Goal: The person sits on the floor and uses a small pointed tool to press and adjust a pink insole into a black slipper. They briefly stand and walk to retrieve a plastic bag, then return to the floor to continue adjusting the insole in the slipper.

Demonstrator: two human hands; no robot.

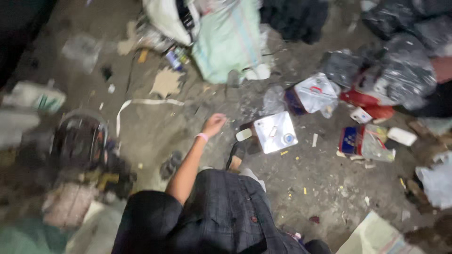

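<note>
My left hand [214,123], with a pink band at the wrist, reaches forward over the dirty concrete floor. Its fingers look loosely curled, and the blur hides whether anything is in them. Just right of it lies a square silver metal can [275,131] on its side, with a round cap near one corner. A small pale piece [243,134] sits between hand and can. My sandalled foot [236,157] stands just below the can. My right hand is out of view.
Litter surrounds me: a pale green sack [229,40] at the top, black plastic bags [405,70] at upper right, a clear plastic bag [316,93], flattened packets [365,141], a round dark fan-like object [80,138] at left, and a cardboard scrap [165,82].
</note>
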